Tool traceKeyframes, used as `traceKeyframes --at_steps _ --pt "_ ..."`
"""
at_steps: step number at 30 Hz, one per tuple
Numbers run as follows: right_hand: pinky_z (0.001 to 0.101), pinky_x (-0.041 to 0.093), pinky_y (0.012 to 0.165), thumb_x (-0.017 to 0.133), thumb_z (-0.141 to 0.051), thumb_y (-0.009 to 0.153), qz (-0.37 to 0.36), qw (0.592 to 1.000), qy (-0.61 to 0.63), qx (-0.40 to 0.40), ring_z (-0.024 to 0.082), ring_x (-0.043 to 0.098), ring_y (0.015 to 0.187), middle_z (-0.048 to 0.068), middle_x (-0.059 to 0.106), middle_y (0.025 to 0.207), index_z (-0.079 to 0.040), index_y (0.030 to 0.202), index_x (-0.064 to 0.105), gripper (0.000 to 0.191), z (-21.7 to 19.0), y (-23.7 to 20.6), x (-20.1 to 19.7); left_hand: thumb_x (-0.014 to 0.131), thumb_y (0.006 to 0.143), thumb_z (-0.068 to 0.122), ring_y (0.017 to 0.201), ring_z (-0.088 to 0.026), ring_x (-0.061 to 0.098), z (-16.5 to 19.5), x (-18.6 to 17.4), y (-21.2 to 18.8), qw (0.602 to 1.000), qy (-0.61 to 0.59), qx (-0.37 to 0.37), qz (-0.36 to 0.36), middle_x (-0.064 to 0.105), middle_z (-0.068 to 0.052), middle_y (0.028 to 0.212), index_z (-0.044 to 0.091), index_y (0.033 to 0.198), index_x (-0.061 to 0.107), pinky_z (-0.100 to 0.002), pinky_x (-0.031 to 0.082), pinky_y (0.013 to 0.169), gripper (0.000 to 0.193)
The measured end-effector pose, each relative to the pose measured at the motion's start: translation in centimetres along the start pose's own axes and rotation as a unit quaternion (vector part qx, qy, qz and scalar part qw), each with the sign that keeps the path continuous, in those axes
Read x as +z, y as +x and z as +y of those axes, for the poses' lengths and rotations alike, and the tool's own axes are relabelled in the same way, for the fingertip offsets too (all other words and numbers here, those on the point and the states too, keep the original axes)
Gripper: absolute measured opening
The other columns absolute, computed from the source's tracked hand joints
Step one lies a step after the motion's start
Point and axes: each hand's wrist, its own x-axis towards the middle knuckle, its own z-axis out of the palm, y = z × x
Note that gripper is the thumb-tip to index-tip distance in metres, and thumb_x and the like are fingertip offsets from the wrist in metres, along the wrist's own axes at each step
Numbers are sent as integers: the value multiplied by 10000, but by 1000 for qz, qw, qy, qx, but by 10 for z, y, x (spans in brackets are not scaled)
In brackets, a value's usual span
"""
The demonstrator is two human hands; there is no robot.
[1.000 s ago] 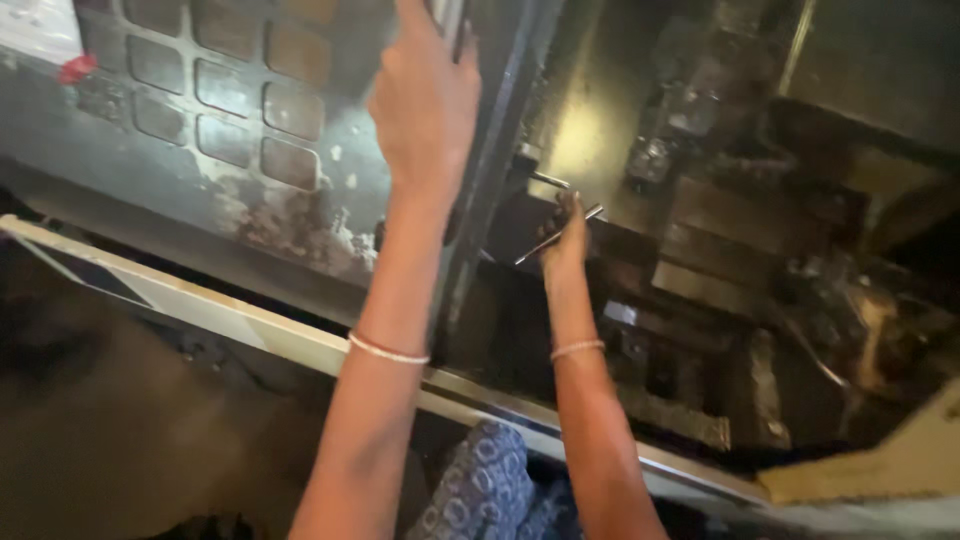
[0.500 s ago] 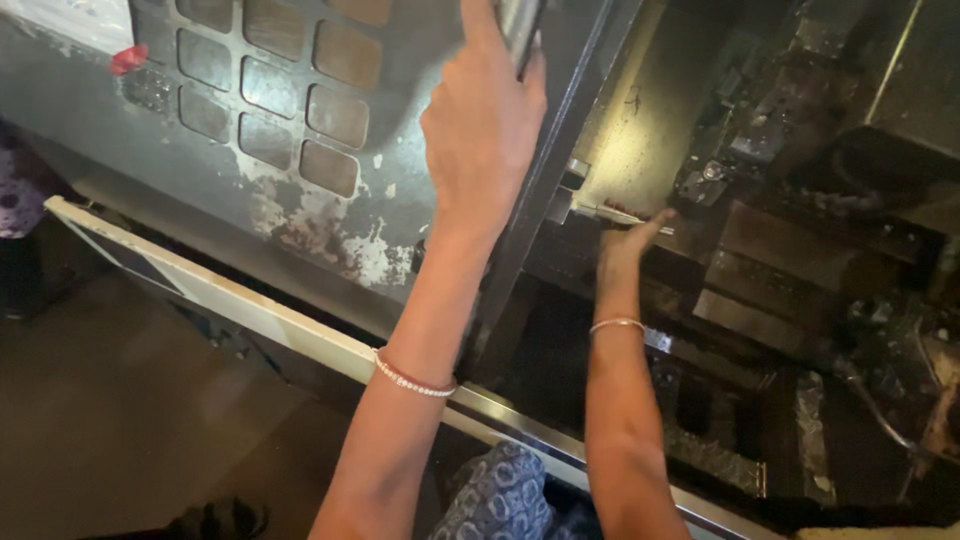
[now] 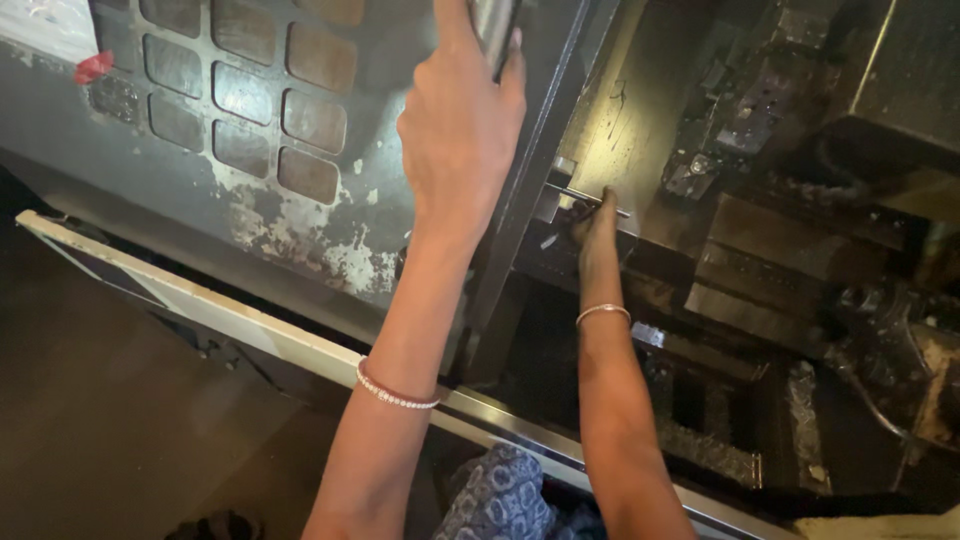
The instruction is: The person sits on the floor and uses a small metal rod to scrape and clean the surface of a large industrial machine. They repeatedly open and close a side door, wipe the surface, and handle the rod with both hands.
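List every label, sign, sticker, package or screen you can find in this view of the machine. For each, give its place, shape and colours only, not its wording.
Pale label: top left corner on the grey machine door, whitish, cut off by the frame edge, print too blurred to tell.
Red tag: just below that label, small, irregular, bright red.
No screens or packages show.

hands: 2 [image 3: 460, 130] [image 3: 595, 225] | bracelets: 2 [image 3: 395, 390] [image 3: 603, 312] | door handle: 1 [image 3: 495, 30] | thin metal rod: 1 [image 3: 590, 200]
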Motion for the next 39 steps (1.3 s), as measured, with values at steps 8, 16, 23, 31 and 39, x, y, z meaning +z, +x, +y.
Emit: traceKeyframes --at_steps 8,16,23,31,39 --pt "524 380 1113 648 -527 949 117 979 -129 -108 298 468 1335 183 442 1507 -81 1509 385 762 9 -7 9 670 967 326 830 -511 690 -2 0 -2 1000 18 2 14 745 -253 902 49 1232 470 -573 558 704 433" --pt "319 596 673 738 30 857 140 894 -148 -399 213 753 735 112 742 829 19 968 648 144 11 -19 5 711 930 332 780 -482 697 -4 8 -6 996 47 39 69 732 -233 847 34 1050 578 -558 562 669 348" --pt "320 607 648 776 93 799 123 938 -114 -303 234 773 744 131 756 873 30 917 715 147 -5 -23 -1 714 912 334 784 -476 699 3 1 -2 997 45 16 56 742 -216 848 27 992 632 -543 567 675 327" --pt "299 472 549 772 64 839 152 959 -90 -220 238 752 710 140 751 862 14 951 716 135 -9 -18 -5 730 907 366 766 -469 695 4 3 -2 997 64 -5 44 728 -221 798 17 811 689 -518 578 648 365" --pt "279 533 635 766 65 845 116 961 -100 -229 208 748 725 144 770 868 41 976 715 142 -10 -20 -9 743 903 384 727 -479 687 1 8 -1 992 77 34 91 726 -217 775 30 819 693 -531 563 615 368"
